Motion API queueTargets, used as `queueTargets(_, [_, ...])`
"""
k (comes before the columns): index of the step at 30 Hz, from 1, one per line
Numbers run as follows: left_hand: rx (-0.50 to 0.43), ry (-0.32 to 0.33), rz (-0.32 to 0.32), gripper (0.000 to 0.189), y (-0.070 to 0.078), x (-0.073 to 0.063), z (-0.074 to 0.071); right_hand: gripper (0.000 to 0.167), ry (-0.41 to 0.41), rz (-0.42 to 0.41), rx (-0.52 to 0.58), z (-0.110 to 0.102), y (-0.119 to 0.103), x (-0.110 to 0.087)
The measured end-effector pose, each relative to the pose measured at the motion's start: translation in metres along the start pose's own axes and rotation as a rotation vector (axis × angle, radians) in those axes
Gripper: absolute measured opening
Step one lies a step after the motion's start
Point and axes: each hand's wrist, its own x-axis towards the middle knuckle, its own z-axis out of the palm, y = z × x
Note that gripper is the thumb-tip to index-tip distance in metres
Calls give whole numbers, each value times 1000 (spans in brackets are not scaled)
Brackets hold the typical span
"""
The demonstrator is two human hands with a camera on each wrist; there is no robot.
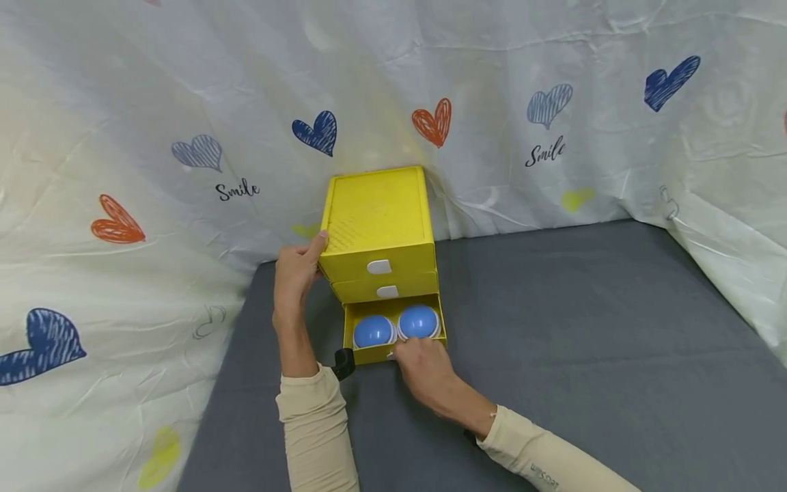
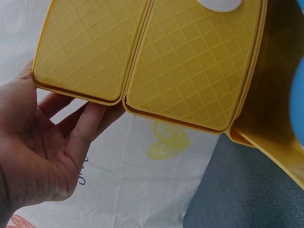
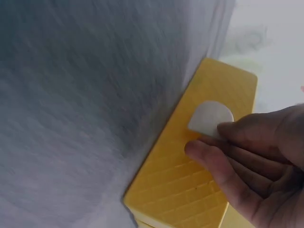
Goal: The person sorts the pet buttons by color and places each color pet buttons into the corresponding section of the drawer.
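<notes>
A yellow drawer cabinet (image 1: 378, 212) stands against the backdrop, its bottom drawer (image 1: 350, 318) pulled out. Two blue domed things with pale rims lie side by side inside: a left one (image 1: 373, 331) and a right one (image 1: 419, 321); their exact kind is unclear. My left hand (image 1: 297, 273) grips the cabinet's left side near the top front corner, thumb at the top edge and fingers along the side wall. With thumb and fingers, my right hand (image 1: 427, 369) pinches the white drawer handle (image 3: 209, 118) on the bottom drawer's front. The upper two drawers look closed.
Dark grey cloth (image 1: 584, 328) covers the table under the cabinet. A white curtain (image 1: 492, 41) printed with hearts and "Smile" hangs behind and along both sides. The two upper drawers bear a white upper handle (image 1: 378, 266) and a white middle handle (image 1: 387, 292).
</notes>
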Motion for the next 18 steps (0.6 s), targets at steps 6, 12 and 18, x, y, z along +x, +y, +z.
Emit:
queueTargets(6, [-6,-4,-1,53,0,1,2,35,7,43,23,13,16,29])
queueTargets(12, [11,-17,-9,58,0,1,4,39,14,106,80,26,32,49])
queueTargets(18, [3,-13,-7,59,-1,0,7,38,88,97,83,34,37,49])
